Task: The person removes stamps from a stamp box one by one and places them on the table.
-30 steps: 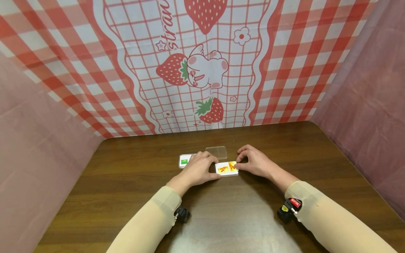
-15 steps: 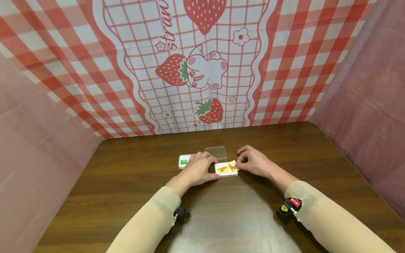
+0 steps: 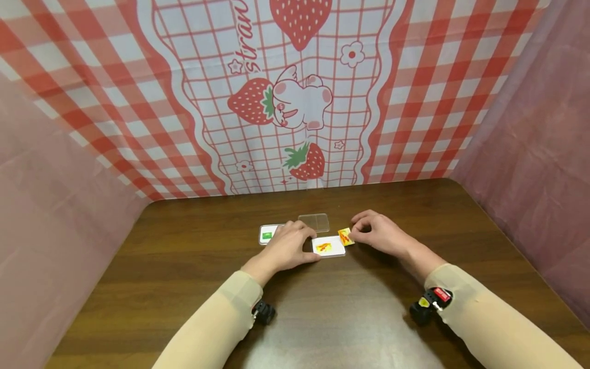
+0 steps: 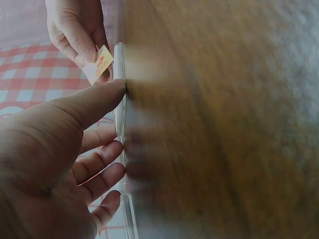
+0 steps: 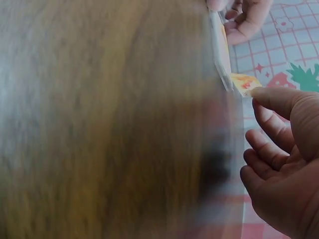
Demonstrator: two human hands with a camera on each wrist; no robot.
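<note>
My right hand [image 3: 381, 234] pinches a small yellow and orange stamp [image 3: 345, 237] by its right edge, between thumb and forefinger. Its toothed edge shows in the left wrist view. The stamp is held just off the far right corner of a flat clear case with a white insert [image 3: 335, 250]. A second yellow-orange stamp [image 3: 324, 247] lies on the left part of that insert. My left hand [image 3: 287, 247] steadies the case at its left end, thumb at the near edge and forefinger at the far edge.
Left of it, partly under my left hand, lies another white-backed case [image 3: 262, 228] bearing a green stamp [image 3: 267, 236]. A clear plastic cover [image 3: 315, 222] lies just behind. All rest on a brown wooden table [image 3: 318, 307], with a strawberry-print cloth [image 3: 295, 102] hanging behind.
The right stamp has tilted up off the white insert and moved right, away from the case, in my right hand. My left hand has stayed at the case.
</note>
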